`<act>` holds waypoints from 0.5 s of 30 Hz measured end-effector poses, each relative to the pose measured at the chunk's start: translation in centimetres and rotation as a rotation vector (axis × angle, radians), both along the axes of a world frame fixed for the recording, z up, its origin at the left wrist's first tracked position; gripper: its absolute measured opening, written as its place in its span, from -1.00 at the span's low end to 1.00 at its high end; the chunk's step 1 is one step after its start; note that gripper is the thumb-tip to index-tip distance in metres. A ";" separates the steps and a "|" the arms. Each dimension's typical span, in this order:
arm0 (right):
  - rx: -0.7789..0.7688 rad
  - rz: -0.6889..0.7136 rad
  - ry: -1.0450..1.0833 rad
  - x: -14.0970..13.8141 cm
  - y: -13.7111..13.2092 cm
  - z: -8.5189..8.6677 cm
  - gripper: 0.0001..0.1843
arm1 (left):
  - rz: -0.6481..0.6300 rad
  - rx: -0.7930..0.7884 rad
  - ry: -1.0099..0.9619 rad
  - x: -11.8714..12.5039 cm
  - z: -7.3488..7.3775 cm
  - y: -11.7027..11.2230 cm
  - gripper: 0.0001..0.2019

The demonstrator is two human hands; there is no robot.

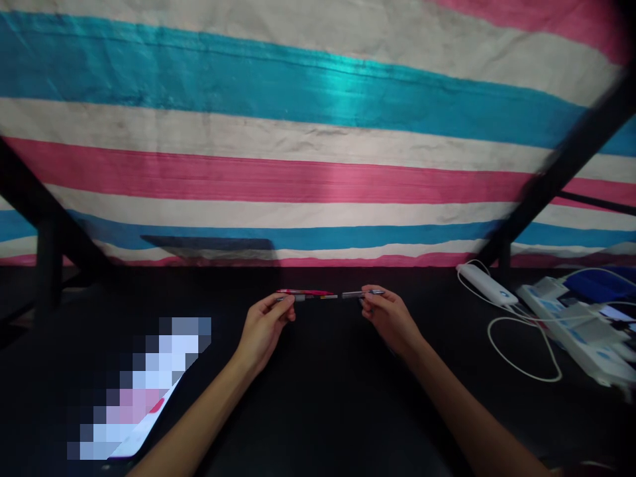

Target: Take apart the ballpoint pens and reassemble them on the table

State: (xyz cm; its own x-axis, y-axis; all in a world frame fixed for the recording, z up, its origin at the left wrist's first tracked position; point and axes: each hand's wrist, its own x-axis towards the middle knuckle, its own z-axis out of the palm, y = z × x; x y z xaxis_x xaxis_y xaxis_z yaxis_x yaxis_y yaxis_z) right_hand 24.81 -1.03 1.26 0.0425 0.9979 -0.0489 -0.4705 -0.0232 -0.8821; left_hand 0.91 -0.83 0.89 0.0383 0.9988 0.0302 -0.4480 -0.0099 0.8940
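Between the thumb and fingers of my left hand (265,324) is a slim pen part with a grey section (299,298) and a thin pale tip pointing right. A red pen (311,292) shows just above it; whether it is held too or lies behind, I cannot tell. My right hand (390,318) pinches a clear and silver pen barrel (352,294), its end pointing left. The two pieces are nearly in line, with a small gap between them. Both hands are above the black tabletop (318,397).
A phone (132,440) with a lit, partly blurred screen lies at the left. To the right are a white power bank (487,285), looped white cables (559,377) and a white power strip (581,338). A striped sheet (318,179) hangs behind, between dark slanted bars.
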 end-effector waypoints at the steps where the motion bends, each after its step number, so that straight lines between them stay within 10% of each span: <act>1: -0.003 0.003 -0.002 0.0 0.0 0.0 -0.75 | -0.004 -0.002 0.000 0.0 0.0 0.0 -0.87; 15: 0.063 0.107 -0.194 -1.2 -1.0 -0.2 -0.73 | -0.112 0.012 0.159 0.4 0.0 -0.6 -0.84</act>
